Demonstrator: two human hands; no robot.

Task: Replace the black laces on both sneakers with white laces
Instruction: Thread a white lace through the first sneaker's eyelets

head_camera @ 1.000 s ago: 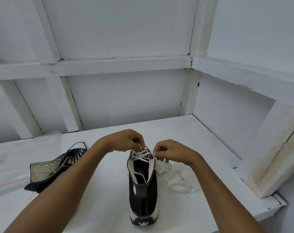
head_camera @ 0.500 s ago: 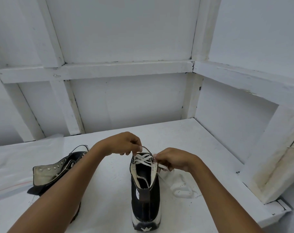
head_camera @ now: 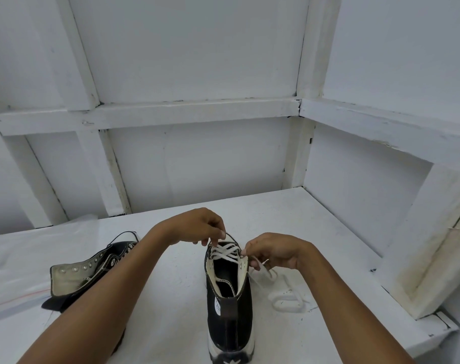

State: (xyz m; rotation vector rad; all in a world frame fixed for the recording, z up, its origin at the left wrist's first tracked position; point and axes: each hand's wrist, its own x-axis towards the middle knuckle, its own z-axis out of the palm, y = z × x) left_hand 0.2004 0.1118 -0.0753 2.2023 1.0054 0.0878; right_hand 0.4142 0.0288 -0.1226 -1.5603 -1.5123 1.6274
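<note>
- White boards form the wall (head_camera: 197, 164) in front of us, and a white table (head_camera: 176, 306) runs beneath both our forearms.
- Well out to the left of our left hand (head_camera: 197, 227) lies the second sneaker (head_camera: 73, 279), tipped on its side. Its pale lining faces up and its eyelets are bare. Our left forearm crosses in front of its lower part.
- Our left hand has its fingers curled. The fingertips are pinched together at the far end of the left eyelet row, on the white lace (head_camera: 225, 252) as far as we can tell.
- Between our two hands stands the sneaker (head_camera: 230, 319), upright on its sole with its heel toward us. The lace crosses only its farthest eyelets, just under our fingertips, and the nearer eyelets are unlaced.
- Our right hand (head_camera: 273, 249) is at the right eyelet row with fingers curled, pinching a strand of that lace.
- Below the right hand, the loose tail of the lace drops to the table and lies there in a loop.
</note>
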